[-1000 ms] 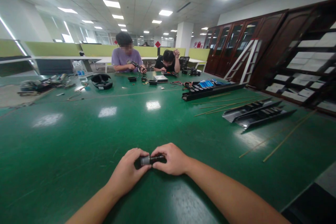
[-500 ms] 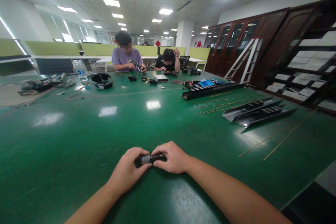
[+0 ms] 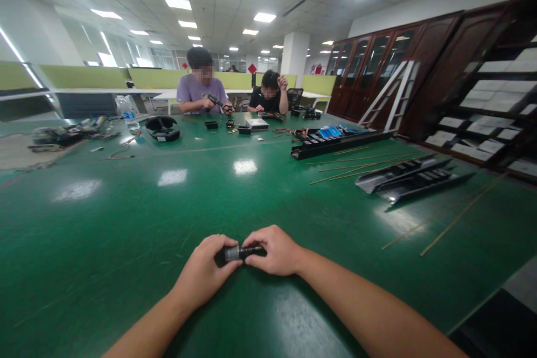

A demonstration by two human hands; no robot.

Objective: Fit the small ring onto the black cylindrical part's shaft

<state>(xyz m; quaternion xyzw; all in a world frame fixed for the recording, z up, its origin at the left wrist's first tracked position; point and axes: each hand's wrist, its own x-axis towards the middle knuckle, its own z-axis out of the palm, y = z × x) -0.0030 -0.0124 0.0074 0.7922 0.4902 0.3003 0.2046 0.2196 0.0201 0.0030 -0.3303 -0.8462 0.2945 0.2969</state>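
Observation:
Low in the middle of the head view, a short black cylinder with a grey band [image 3: 232, 254], which looks like a small flashlight, lies level between my hands. My left hand [image 3: 206, 268] grips its wider left end, thumb and fingers on opposite sides of the grey band. The narrower, ribbed right part is pinched by my right hand [image 3: 274, 251], with the fingertips of both hands almost meeting. My fingers cover both ends of it. Both hands are just over the green table [image 3: 138, 224], close to me.
Across the table sit two people [image 3: 200, 81], one holding a black tool. Black metal channels [image 3: 423, 184] and thin rods [image 3: 461, 215] lie at the right. Far left are a black headset [image 3: 163, 129], a water bottle [image 3: 128, 114] and tangled cables [image 3: 75, 133]. A stepladder [image 3: 403, 95] stands behind.
My hands and the black cylinder keep almost the same place and grip. Across the table, the person in purple has raised their head slightly.

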